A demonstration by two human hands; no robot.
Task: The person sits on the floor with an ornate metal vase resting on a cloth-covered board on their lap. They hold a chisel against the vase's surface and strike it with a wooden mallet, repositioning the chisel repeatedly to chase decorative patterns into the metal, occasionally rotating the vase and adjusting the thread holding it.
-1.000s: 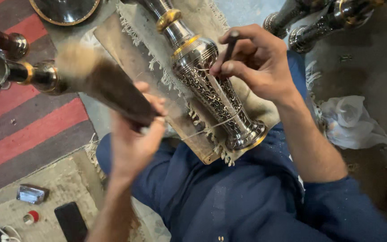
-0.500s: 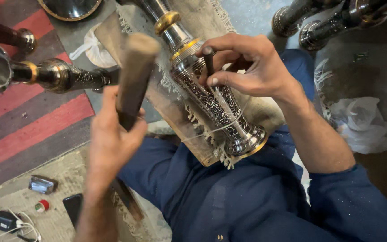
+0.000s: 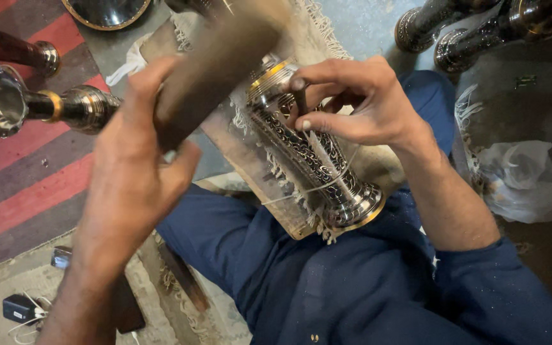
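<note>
- The engraved metal vase (image 3: 317,163) lies tilted across a wooden board (image 3: 250,172) on the person's lap, its flared foot near the body, its neck pointing to the far left.
- Its body is silver-coloured, covered in dark scrolling pattern; a gold band rings the shoulder and another edges the foot.
- The right hand (image 3: 359,105) rests on the vase's upper body, its grip pinched round a thin dark chisel (image 3: 300,96) set against the metal.
- The left hand (image 3: 132,172) is clenched round a blurred brown wooden mallet (image 3: 218,61), raised above the chisel.
- More metal vessels (image 3: 65,105) lie on the striped rug (image 3: 20,185) to the left, others at far right.
</note>
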